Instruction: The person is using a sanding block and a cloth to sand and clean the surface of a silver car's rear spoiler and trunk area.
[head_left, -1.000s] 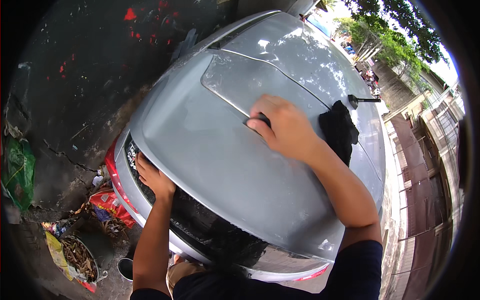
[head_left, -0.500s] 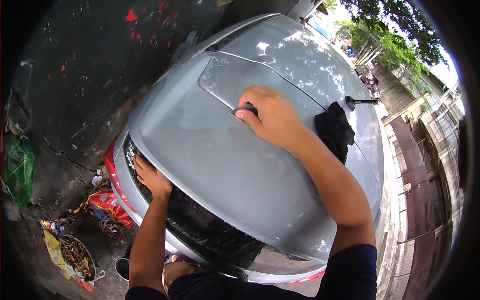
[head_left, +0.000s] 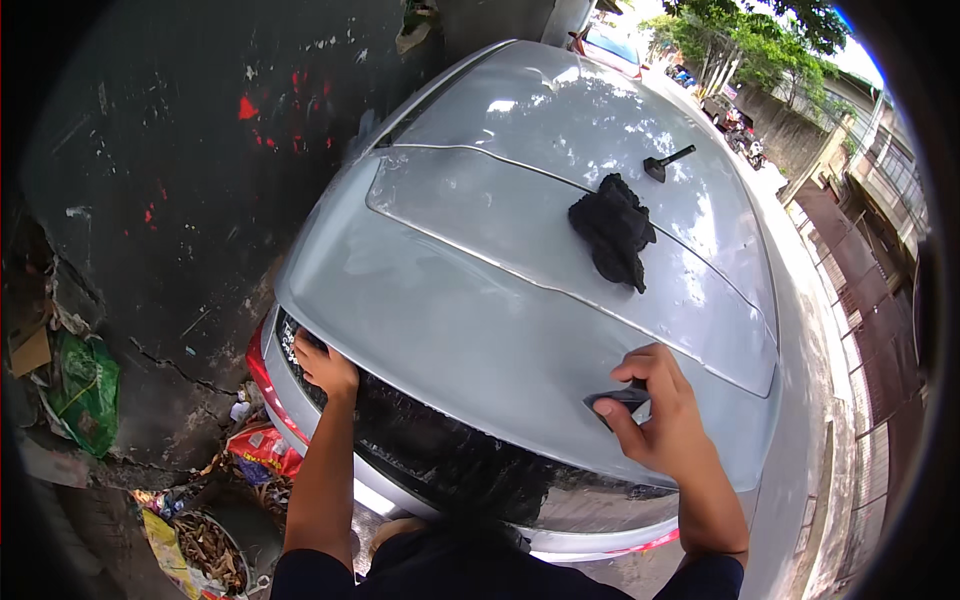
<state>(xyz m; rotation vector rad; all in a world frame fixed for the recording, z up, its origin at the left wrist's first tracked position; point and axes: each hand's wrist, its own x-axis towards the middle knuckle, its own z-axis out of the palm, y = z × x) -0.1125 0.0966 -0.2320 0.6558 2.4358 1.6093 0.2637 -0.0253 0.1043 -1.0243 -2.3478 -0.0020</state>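
Observation:
A silver-grey car fills the middle, seen from its rear end, with faint hazy smears on the paint. My right hand pinches a small dark pad between thumb and fingers, over the right part of the rear roof panel. The pad's lower edge meets the paint or sits just above it; I cannot tell which. My left hand rests at the left end of the dark rear window, below the panel's edge, fingers apart and partly curled. A crumpled black cloth lies on the roof, right of centre.
A short black antenna stands on the roof beyond the cloth. Close on the left is a dark wall with red paint specks. Bags and a leaf-filled bin stand at the lower left. A lane and fence run along the right.
My right hand has moved with the pad from the panel's middle toward its near right end. My left hand stays at the rear window. The view has shifted.

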